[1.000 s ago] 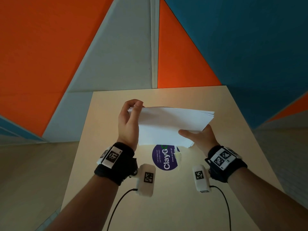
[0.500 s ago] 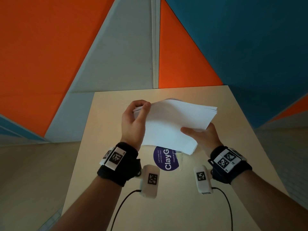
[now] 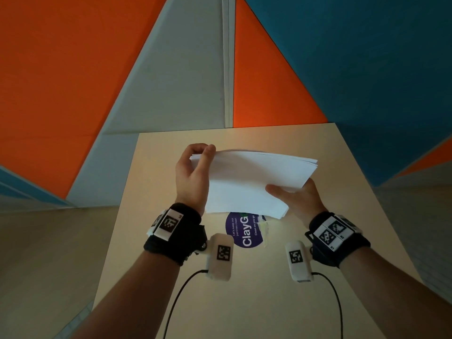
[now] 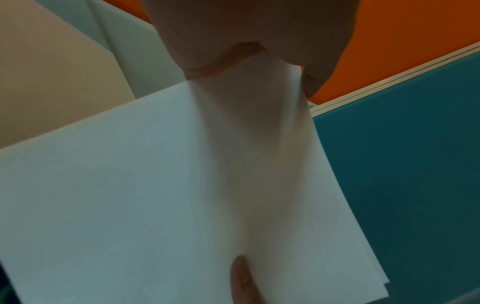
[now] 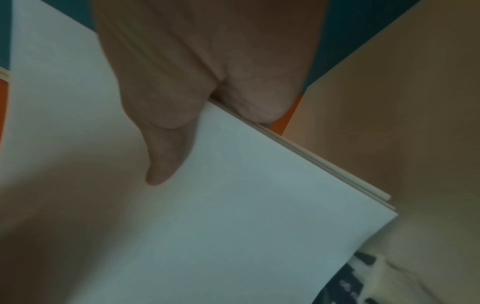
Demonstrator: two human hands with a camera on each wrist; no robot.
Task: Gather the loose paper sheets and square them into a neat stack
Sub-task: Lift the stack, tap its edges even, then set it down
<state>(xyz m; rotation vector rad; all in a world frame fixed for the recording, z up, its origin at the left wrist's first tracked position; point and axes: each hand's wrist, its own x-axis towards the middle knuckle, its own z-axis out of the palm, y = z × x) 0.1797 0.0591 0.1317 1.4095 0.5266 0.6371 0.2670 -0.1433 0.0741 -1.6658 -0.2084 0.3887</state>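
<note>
Both hands have tipped the bundle of white paper sheets (image 3: 254, 177) up a little since a moment ago, and it now bows upward along its far edge. The left hand (image 3: 193, 177) pinches the far left corner with its thumb on top. The right hand (image 3: 296, 199) holds the near right edge, thumb on top too. All the sheets are up in the air over the pale wooden table (image 3: 281, 302), above a round purple sticker (image 3: 244, 232). Holding two opposite sides probably keeps loose sheets from sliding. Some edges look uneven, so they likely need tapping.
</note>
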